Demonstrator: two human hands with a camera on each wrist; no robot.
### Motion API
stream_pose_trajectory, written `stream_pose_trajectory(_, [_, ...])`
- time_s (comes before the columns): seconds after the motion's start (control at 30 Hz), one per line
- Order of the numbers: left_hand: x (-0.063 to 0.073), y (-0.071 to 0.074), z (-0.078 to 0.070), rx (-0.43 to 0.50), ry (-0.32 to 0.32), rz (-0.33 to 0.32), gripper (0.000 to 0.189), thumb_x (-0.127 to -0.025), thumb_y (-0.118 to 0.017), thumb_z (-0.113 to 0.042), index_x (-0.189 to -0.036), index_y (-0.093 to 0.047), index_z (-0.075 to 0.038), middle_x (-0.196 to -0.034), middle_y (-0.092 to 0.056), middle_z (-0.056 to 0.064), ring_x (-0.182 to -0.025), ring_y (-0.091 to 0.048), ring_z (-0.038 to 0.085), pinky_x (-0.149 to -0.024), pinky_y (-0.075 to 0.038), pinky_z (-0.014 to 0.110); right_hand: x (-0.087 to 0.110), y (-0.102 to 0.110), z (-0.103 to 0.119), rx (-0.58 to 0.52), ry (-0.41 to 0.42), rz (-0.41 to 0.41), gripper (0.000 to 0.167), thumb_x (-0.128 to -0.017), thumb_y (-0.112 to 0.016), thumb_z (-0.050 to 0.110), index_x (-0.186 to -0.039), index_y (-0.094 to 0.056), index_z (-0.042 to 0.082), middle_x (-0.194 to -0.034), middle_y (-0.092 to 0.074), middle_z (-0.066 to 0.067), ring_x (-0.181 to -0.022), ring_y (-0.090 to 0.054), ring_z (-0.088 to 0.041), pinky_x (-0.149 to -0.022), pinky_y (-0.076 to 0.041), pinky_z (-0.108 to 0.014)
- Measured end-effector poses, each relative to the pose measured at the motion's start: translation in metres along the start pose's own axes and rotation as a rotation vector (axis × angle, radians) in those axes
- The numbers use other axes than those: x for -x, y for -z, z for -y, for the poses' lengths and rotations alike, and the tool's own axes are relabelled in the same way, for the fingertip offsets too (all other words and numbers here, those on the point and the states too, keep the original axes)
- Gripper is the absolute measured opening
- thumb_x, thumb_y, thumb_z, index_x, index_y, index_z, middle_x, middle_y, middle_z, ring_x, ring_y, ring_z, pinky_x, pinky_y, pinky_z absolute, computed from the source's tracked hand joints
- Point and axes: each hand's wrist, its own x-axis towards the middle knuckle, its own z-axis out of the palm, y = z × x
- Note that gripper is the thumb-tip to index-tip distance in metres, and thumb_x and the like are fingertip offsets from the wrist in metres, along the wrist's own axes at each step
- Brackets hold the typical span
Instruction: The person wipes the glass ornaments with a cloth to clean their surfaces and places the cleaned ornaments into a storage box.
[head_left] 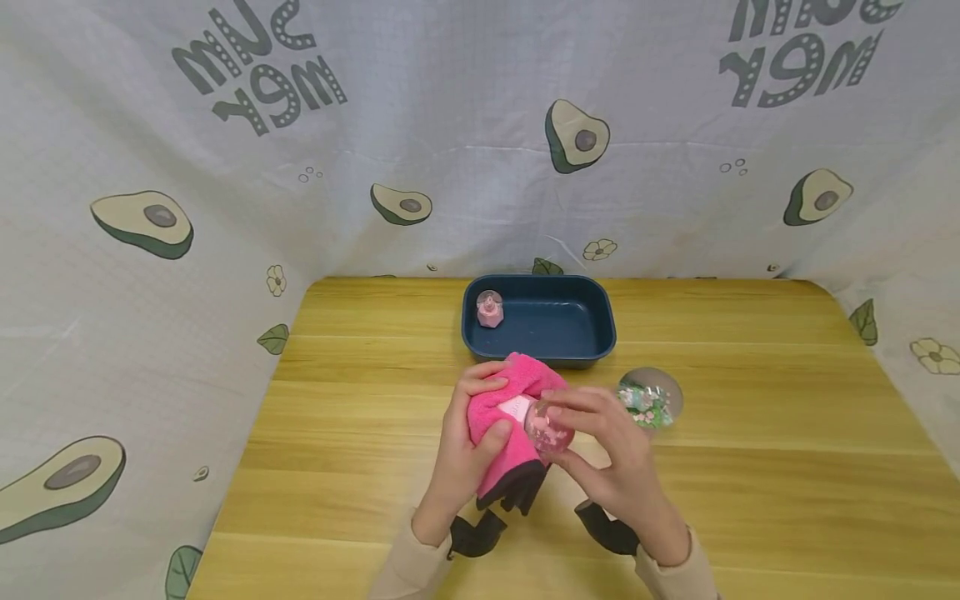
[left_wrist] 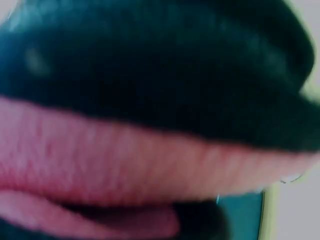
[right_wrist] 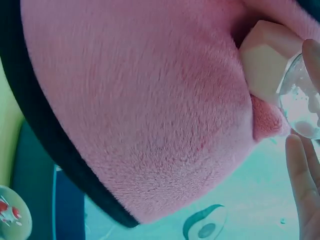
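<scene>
My left hand (head_left: pixel 468 433) grips a pink plush cloth (head_left: pixel 525 375) with a dark border, bunched round the pale faceted base (head_left: pixel 517 407) of a small snow globe (head_left: pixel 549 427). The globe's clear ball, with pink and white bits inside, tilts towards the right. My right hand (head_left: pixel 618 450) pinches that ball between thumb and fingers. In the right wrist view, the base (right_wrist: pixel 272 55) sticks out of a cloth fold, and fingertips (right_wrist: pixel 297 150) lie beside the ball. Blurred cloth (left_wrist: pixel 125 155) fills most of the left wrist view, where the globe is hidden.
A dark blue rectangular basin (head_left: pixel 540 360) stands behind the hands, with a small pink globe (head_left: pixel 490 309) in its left end. Right of the hands, another clear globe (head_left: pixel 650 398) with green and white flowers rests on the wooden table (head_left: pixel 337 450). A patterned curtain hangs behind.
</scene>
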Motion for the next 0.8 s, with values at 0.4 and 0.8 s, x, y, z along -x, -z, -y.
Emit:
stream_pose_trajectory(0.4, [-0.001, -0.009, -0.001, -0.15, -0.269, 0.022, 0.036, -0.093, -0.055, -0.032, -0.108, -0.046, -0.001, -0.121, -0.049, 0.018, -0.116, -0.05, 0.028, -0.084, -0.053, 0.042, 0.013, -0.002, -0.002, -0.265, -0.29, -0.101, 0.054, -0.074, -0.078, 0.028, -0.101, -0.059, -0.015, -0.099, -0.058, -0.019, -0.1, -0.056, -0.016, -0.086, -0.049, -0.02])
stream_pose_trajectory(0.8, [0.001, -0.008, 0.002, -0.033, -0.169, -0.108, 0.035, -0.091, -0.058, -0.027, -0.107, -0.047, 0.002, -0.123, -0.051, 0.016, -0.119, -0.048, 0.031, -0.086, -0.052, 0.041, 0.011, -0.01, -0.002, -0.188, -0.171, -0.069, 0.049, -0.086, -0.071, 0.029, -0.113, -0.058, -0.01, -0.112, -0.056, -0.02, -0.111, -0.052, -0.02, -0.094, -0.045, -0.023])
